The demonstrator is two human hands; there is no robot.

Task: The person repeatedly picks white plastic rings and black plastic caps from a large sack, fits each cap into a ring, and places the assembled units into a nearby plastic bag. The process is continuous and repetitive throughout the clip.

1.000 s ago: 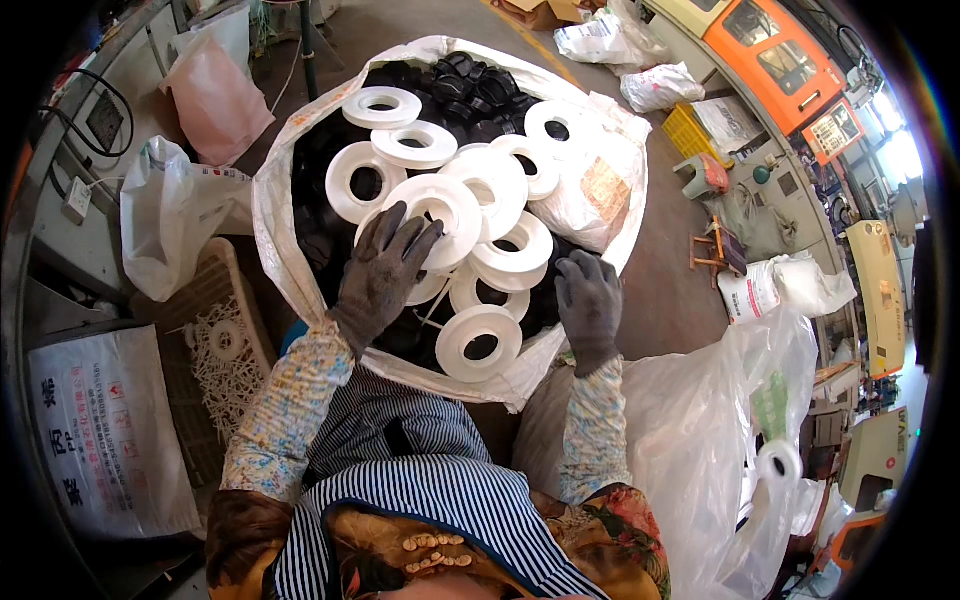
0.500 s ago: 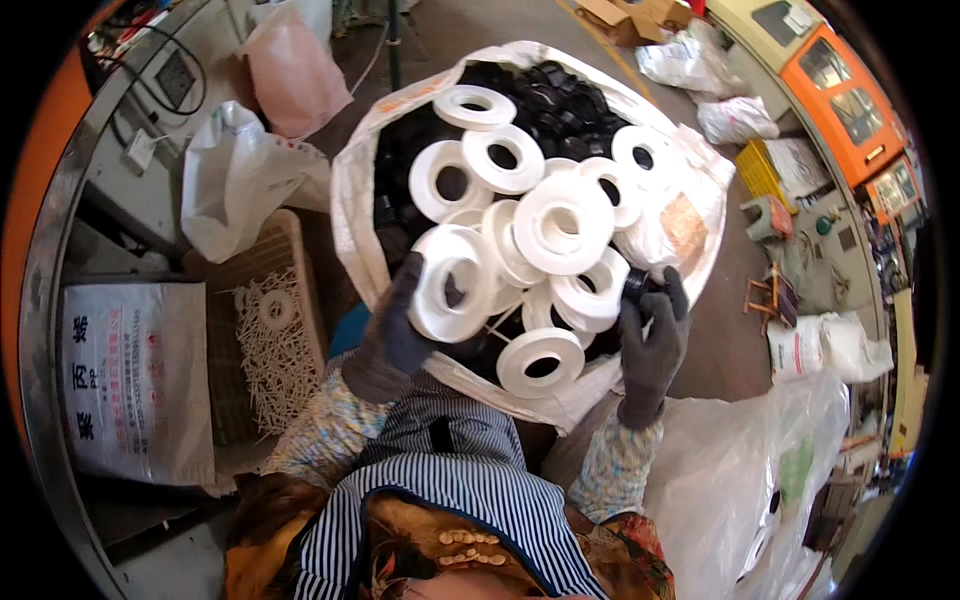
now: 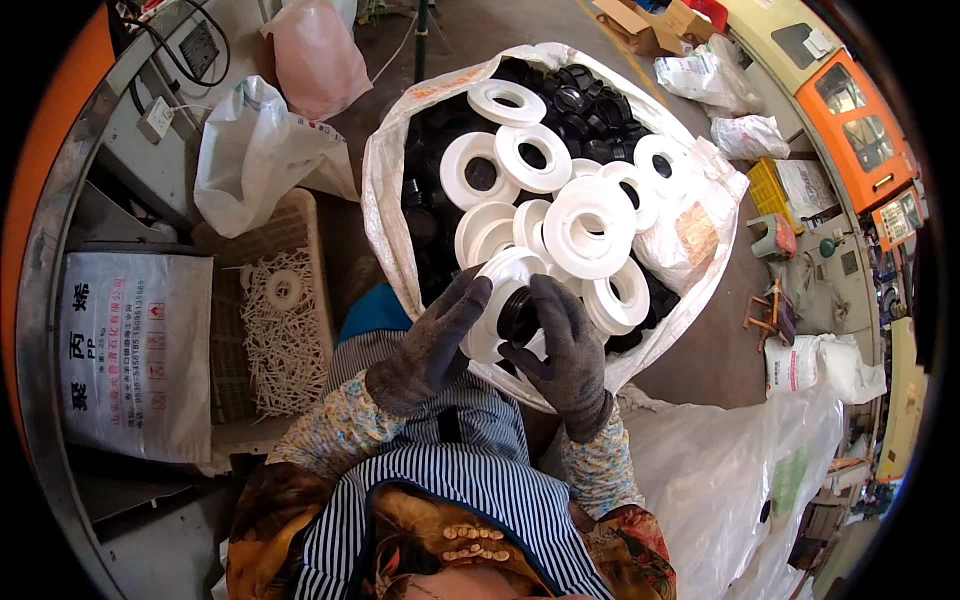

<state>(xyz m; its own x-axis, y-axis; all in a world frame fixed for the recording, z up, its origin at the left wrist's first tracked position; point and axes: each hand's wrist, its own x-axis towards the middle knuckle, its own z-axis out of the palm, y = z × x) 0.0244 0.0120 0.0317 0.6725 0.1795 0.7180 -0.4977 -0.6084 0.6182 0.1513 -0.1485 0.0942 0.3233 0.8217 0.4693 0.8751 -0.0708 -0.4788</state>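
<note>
My left hand (image 3: 430,345), in a dark grey glove, is closed on the near left edge of a white flanged plastic ring (image 3: 478,338). Thumb and fingers of my right hand (image 3: 568,355), gloved alike, grip a small black ribbed plastic cap (image 3: 517,318). That cap is over the middle of the held ring; whether it sits inside the hole I cannot tell. Just beyond my hands, more white rings (image 3: 590,228) lie heaped on many black plastic caps (image 3: 575,95) in a large white woven sack (image 3: 385,215) with its mouth spread wide.
On the left stands a plastic crate (image 3: 318,260) of thin white sticks, beside a printed white sack (image 3: 140,420). A white bag (image 3: 235,165) and a pink bag (image 3: 318,62) are behind it. Clear plastic sheeting (image 3: 690,470) lies at right, with a small stool (image 3: 770,315) beyond.
My right hand has brought the black cap leftward to the white ring. My left hand has drawn the ring nearer to me, and the whole view has shifted slightly.
</note>
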